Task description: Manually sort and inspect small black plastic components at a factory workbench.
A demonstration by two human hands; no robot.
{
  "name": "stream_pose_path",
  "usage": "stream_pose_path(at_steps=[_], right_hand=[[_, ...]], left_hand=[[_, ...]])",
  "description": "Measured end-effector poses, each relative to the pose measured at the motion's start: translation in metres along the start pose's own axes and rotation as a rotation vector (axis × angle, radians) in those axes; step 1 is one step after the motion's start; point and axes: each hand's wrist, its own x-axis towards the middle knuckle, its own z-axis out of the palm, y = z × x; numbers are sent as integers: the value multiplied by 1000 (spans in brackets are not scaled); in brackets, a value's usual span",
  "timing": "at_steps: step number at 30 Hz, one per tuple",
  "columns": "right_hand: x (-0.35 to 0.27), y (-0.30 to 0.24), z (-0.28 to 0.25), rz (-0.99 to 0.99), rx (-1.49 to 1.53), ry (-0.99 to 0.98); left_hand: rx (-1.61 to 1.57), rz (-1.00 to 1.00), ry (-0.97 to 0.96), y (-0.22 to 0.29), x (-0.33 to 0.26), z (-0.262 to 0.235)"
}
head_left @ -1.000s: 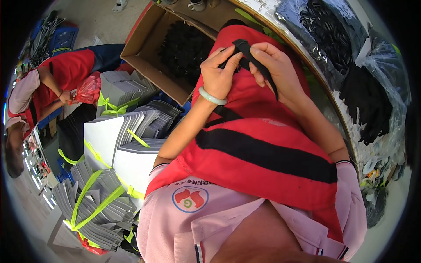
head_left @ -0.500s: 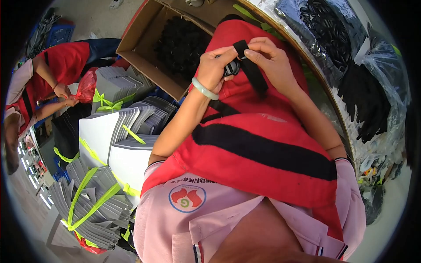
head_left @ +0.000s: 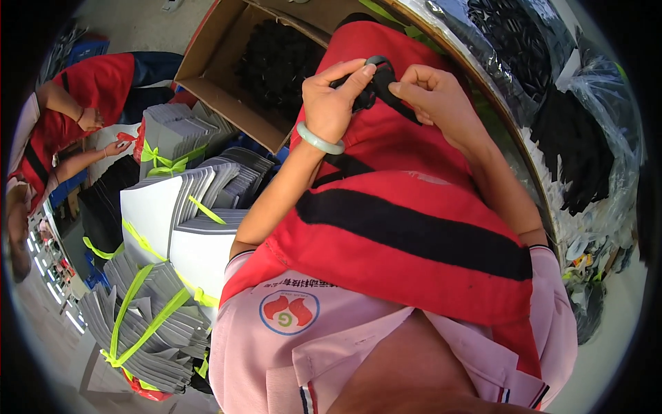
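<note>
A: What does the head view show at its centre?

B: A person's 2 bare hands above a red apron point(head_left: 414, 152). The left hand point(head_left: 327, 110) is closed around a black buckle point(head_left: 364, 100) and pinches the looped top of a black strap point(head_left: 397, 105).

A: And the right hand point(head_left: 441, 103)?

B: Curled, its thumb tip at the strap, which slants between the 2 hands. Whether it grips, I cannot tell.

A: What surrounds them?

B: Beyond the left hand, an open cardboard box point(head_left: 229, 108) with black pieces point(head_left: 272, 65). To the left, grey sheets point(head_left: 155, 345) in yellow-green ties point(head_left: 165, 314), and a co-worker point(head_left: 86, 86). At right, clear plastic point(head_left: 610, 124) beside a black heap point(head_left: 572, 155).
</note>
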Motion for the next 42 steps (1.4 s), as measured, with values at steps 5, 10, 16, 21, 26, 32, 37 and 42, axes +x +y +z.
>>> stream_pose_path(at_steps=[5,10,16,21,26,32,37,42], right_hand=[[4,0,-2,9,63,-20],[6,7,0,-36,128,1],[10,6,-14,-89,316,-125],[4,-3,-14,-135,0,-158],[10,7,-19,-322,20,-39],[9,4,-18,-203,77,-97],[11,5,-12,-323,43,11],[23,11,-5,-337,23,-8]], left_hand=[[-48,34,6,3,2,1],[113,201,-69,3,1,1],[298,451,-217,17,-4,-5],[394,588,-299,23,-18,-9],[429,664,-356,26,-23,-6],[446,678,-454,27,-23,-11],[405,637,-394,26,-27,-13],[392,489,-295,29,-34,-19]])
